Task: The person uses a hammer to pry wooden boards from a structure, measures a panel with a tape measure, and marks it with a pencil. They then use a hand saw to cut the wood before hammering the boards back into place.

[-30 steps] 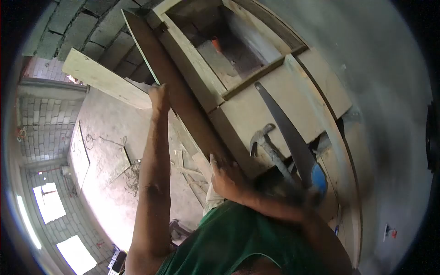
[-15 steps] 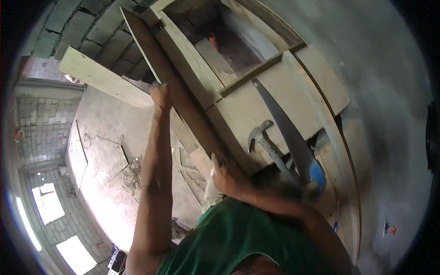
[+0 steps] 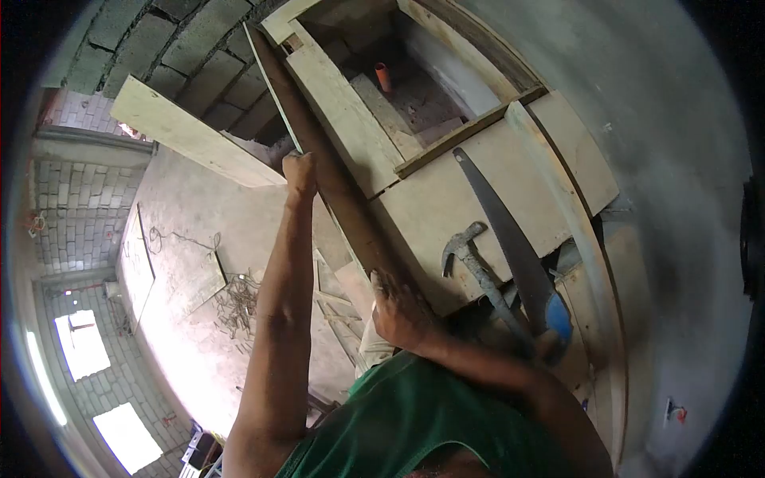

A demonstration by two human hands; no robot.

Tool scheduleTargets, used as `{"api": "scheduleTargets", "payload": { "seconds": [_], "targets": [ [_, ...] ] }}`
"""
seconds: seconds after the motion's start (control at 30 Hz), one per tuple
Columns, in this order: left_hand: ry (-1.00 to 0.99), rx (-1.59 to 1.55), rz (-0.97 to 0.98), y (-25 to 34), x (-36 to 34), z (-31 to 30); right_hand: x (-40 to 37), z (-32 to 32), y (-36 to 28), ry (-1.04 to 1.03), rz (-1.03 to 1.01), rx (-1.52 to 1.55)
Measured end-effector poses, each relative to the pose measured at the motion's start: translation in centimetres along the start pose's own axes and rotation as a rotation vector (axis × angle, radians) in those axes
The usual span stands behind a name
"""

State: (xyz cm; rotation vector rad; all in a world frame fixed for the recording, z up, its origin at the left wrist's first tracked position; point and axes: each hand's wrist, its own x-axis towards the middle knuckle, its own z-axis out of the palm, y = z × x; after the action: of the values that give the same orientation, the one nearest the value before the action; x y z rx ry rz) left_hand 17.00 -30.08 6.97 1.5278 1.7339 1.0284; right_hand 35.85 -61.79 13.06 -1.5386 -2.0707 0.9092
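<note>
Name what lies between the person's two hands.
In the head view, a bare stretch of the long dark board runs between the left hand and the right hand, both holding it.

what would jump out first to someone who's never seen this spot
A long dark brown wooden plank runs up the middle. The left hand grips it higher up and the right hand holds its near end, beside a pale wooden box frame. To the right, a steel claw hammer and a blue-handled handsaw lie on a pale plywood panel.

Rough dark wooden plank (image 3: 336,182), matt steel saw (image 3: 504,227)
</note>
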Motion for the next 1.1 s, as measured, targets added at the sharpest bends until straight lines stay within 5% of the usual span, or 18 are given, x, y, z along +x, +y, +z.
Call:
{"api": "scheduleTargets", "payload": {
  "seconds": [0.03, 0.13, 0.47, 0.57, 0.67, 0.77, 1.0, 1.07, 1.1],
  "targets": [
    [0.037, -0.022, -0.163, 0.9, -0.4, -0.1, -0.1, 0.2, 0.3, -0.005, 0.0, -0.001],
    [0.01, -0.202, -0.123, -1.7, 0.2, 0.0, -0.2, 0.7, 0.8, 0.031, -0.055, 0.003],
    [0.026, -0.055, -0.184, 1.3, -1.3, -0.1, -1.3, 0.3, 1.1, 0.067, -0.038, 0.036],
    [0.013, -0.123, -0.031, -0.6, -0.2, 0.6, -0.9, 1.4, 2.1, 0.114, -0.054, 0.067],
    [-0.008, 0.195, 0.199, -1.0, 1.2, 1.1, 0.1, 2.0, 3.1, 0.19, -0.081, 0.124],
    [-0.001, -0.06, -0.105, -1.5, 2.2, 2.3, 0.7, 1.9, 3.6, 0.21, -0.098, 0.176],
    [-0.01, 0.02, -0.112, -1.4, 1.9, 2.6, 1.1, 1.7, 3.9, 0.178, -0.08, 0.134],
    [0.056, 0.109, 0.089, -4.4, 3.3, 2.7, 1.3, 1.3, 3.9, 0.163, -0.039, 0.141],
    [-0.137, 0.37, 0.292, -9.3, 5.3, 2.0, 1.1, 0.9, 4.0, 0.151, -0.002, 0.152]
  ]
}}
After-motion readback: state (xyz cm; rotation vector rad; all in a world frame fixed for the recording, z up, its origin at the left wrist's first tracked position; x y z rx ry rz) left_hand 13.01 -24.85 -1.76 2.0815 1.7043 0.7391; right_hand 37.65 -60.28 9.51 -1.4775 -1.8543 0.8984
